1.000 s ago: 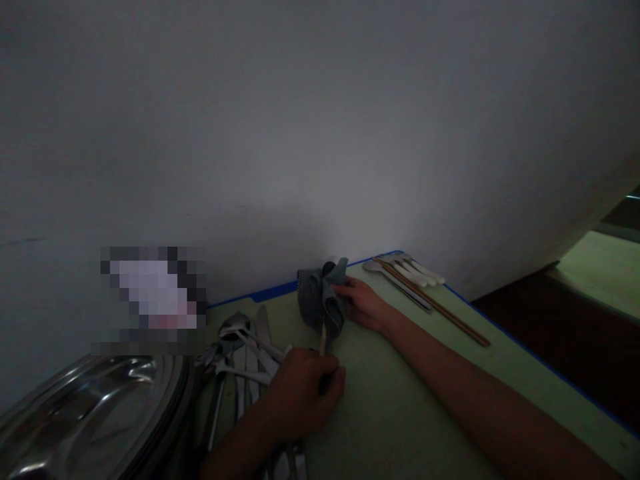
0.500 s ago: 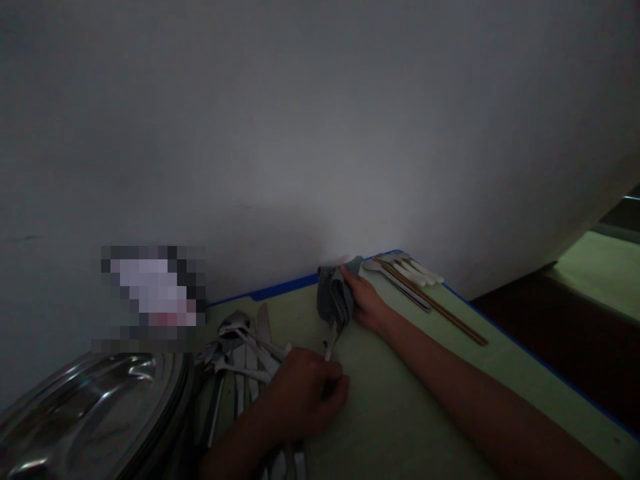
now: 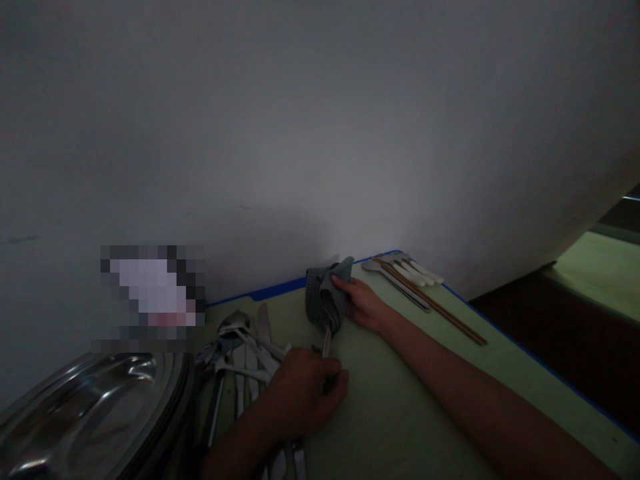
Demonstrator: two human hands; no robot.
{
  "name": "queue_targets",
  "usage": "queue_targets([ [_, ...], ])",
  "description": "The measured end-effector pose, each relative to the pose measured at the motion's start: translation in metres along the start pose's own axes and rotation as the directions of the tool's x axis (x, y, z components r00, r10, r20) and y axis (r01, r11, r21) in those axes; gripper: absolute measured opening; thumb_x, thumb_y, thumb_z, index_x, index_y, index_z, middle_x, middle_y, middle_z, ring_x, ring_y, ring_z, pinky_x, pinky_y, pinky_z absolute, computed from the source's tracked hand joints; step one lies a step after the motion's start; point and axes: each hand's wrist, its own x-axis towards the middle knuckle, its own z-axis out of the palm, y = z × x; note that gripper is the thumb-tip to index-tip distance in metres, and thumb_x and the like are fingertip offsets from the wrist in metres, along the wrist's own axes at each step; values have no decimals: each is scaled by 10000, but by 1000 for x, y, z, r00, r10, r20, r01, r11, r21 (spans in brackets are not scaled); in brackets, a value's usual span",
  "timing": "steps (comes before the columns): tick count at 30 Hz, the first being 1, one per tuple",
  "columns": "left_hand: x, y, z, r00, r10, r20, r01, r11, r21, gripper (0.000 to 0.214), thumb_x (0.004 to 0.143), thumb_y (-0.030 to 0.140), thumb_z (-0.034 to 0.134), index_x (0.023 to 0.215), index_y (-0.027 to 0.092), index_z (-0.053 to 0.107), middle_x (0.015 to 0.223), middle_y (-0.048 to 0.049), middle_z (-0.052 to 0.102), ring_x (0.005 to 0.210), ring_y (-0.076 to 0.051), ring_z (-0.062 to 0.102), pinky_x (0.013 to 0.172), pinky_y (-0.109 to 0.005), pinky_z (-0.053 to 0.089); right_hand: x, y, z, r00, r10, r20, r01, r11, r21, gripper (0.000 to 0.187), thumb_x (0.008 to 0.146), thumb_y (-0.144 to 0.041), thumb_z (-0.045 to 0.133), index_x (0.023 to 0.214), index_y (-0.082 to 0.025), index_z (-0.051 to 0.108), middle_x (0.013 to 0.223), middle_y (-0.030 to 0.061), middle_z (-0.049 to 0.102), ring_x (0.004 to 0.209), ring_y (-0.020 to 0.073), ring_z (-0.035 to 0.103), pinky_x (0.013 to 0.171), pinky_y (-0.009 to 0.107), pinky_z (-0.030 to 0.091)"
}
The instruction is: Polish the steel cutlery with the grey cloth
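Note:
My left hand (image 3: 315,387) is closed round the lower end of a slim metal piece of cutlery (image 3: 327,344). Its far end disappears inside a folded grey-blue cloth (image 3: 320,300), so I cannot tell its kind. My right hand (image 3: 363,303) grips that cloth from the right, thumb and fingers pressed on it. Beside my left forearm lies a loose pile of metal spoons and knives (image 3: 250,347), partly covered by the arm. Right of the cloth, several white-handled forks (image 3: 415,272), a pair of brown chopsticks (image 3: 445,310) and metal cutlery (image 3: 403,283) lie side by side.
Stacked metal divided trays (image 3: 115,407) stand at the front left. Behind them a blurred-out object (image 3: 153,287) is near the wall (image 3: 320,133). The green tabletop (image 3: 400,427) has a blue edge (image 3: 280,289) and drops off to a dark floor at right.
The cloth and my right hand have shifted slightly left along the cutlery, and the cloth has opened out a little. My left hand stays nearly where it was.

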Motion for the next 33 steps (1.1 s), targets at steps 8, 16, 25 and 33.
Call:
queue_targets([
  [8,0,1,-2,1000,-20,23,21,1000,-23,325,854,229,417,589,174,597,532,-20,624,548,-152,593,575,-255,339,2,5,1,1000,-23,-6,23,999,-45,258,569,-300,758,727,-149,621,643,16,681,693,172,651,660,276,505],
  [16,-1,-1,-2,1000,22,18,-22,1000,-5,356,862,229,417,556,171,589,483,-9,586,493,-132,547,538,-253,310,13,12,-4,921,-297,-251,299,954,-32,234,630,-362,686,769,-194,603,751,2,695,863,172,630,750,287,484],
  [25,-2,0,1,1000,0,-6,0,998,58,324,858,243,428,607,172,620,543,-37,637,557,-164,604,580,-262,349,9,7,-2,964,-204,-170,194,978,-74,230,618,-345,715,725,-167,617,688,16,693,756,170,647,706,283,497],
  [33,0,0,0,999,-47,-9,47,999,-14,354,891,258,389,628,171,611,575,-23,653,566,-155,614,582,-258,355,1,-2,-5,1000,2,-17,-4,993,-114,114,673,-208,677,745,-127,645,663,34,697,581,119,637,629,226,509],
])
